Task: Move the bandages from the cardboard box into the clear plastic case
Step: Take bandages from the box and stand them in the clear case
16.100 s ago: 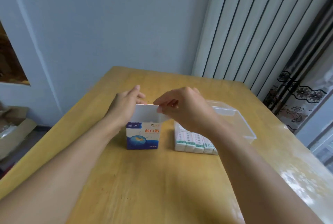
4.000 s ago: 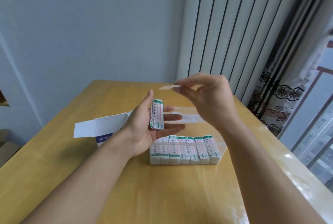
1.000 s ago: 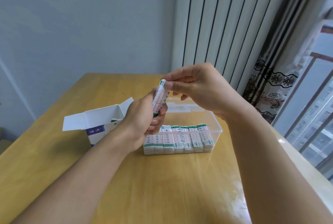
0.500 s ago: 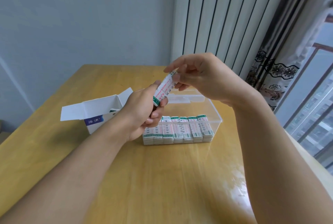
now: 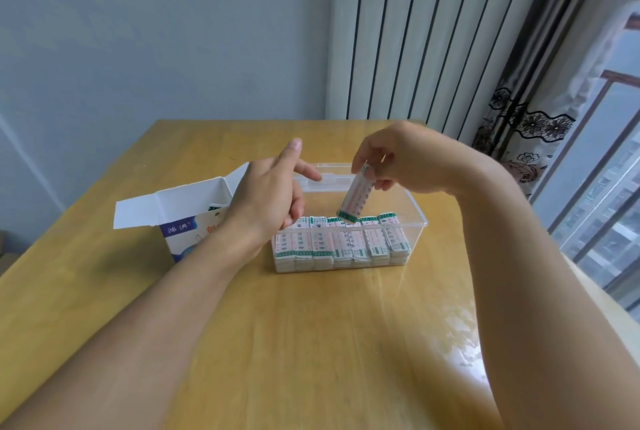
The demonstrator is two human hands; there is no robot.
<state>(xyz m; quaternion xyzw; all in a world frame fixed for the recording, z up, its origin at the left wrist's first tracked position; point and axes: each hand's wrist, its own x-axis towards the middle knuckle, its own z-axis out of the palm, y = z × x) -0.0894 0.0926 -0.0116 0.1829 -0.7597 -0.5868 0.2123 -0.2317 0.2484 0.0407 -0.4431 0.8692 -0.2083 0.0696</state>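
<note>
Bandages, a white-and-green paper-wrapped stack (image 5: 356,199), pinched in right hand (image 5: 398,161); left hand (image 5: 266,197) open, empty. Lowering toward 6 o'clock row in clear plastic case (image 5: 415,218); keeping it upright.

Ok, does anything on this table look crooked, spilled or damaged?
Nothing stands out. The white-and-green bandage stacks sit in an even row inside the clear plastic case; the right hand holds one more stack tilted above them; the blue-and-white cardboard box stands open.

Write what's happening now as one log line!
right hand: lowering bandage stack into clear case | left hand: empty | cardboard box: open
</note>
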